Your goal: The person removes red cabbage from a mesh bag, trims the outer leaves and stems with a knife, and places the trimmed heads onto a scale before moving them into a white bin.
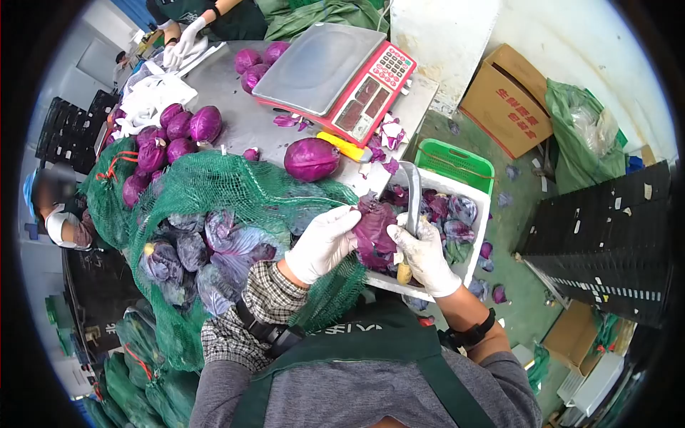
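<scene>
In a white glove, my left hand point(322, 244) grips a red cabbage point(374, 234) from its left side. My right hand point(425, 255), also gloved, is closed on a knife point(414, 187) with a curved metal blade that points up and away from me; the butt of its pale handle shows below the hand. My right thumb lies against the cabbage's right side. Beneath both hands stands a white foam box point(477, 235) with purple leaves and trimmings in it. A trimmed red cabbage point(312, 159) lies on the table just beyond.
A green net sack point(214, 178) holds untrimmed cabbages at left. On the table are a red scale point(335, 78), a yellow-handled tool point(344, 145) and more cabbages point(205, 124). A green basket point(457, 162) adjoins the foam box. Across the table a gloved co-worker point(187, 39) handles white material.
</scene>
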`<control>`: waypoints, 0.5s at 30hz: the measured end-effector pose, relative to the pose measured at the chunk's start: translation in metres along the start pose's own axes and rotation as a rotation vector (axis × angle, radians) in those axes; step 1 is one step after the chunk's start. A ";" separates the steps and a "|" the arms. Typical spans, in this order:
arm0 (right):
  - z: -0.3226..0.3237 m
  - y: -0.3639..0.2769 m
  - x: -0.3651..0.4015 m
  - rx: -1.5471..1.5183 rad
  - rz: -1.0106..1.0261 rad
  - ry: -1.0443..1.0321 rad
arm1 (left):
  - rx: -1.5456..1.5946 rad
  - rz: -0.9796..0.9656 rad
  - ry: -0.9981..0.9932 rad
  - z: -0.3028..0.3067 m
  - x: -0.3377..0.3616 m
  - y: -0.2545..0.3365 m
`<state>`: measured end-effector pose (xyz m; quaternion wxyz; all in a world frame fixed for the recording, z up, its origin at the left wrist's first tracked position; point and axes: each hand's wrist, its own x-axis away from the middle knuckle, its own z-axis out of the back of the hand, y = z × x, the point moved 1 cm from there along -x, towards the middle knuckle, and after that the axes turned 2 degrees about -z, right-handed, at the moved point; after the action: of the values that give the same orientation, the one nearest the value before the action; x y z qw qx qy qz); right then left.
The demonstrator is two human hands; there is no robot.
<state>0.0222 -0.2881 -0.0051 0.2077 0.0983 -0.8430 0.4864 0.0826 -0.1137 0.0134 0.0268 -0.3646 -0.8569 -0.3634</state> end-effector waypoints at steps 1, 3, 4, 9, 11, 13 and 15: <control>-0.002 0.000 -0.001 0.003 0.001 -0.008 | -0.001 -0.008 0.002 0.006 0.001 0.000; -0.006 0.001 -0.004 0.031 -0.015 -0.016 | 0.002 0.001 0.030 0.015 0.002 0.002; -0.007 0.003 -0.005 0.032 -0.016 -0.024 | 0.001 -0.007 0.034 0.015 0.003 0.003; -0.012 0.004 -0.020 0.111 0.133 -0.180 | -0.232 -0.050 0.104 0.020 0.005 0.023; -0.011 -0.007 -0.027 0.156 0.111 -0.236 | -0.410 -0.024 0.176 0.019 0.003 0.041; -0.018 -0.015 -0.032 0.203 0.067 -0.276 | -0.969 0.065 0.086 0.009 0.000 0.059; -0.025 -0.020 -0.038 0.243 0.034 -0.278 | -0.956 0.049 0.066 0.009 -0.005 0.065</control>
<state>0.0702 -0.2785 0.0045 0.0677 0.1748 -0.8000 0.5700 0.1297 -0.0800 0.0443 -0.1082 -0.3446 -0.5835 -0.7274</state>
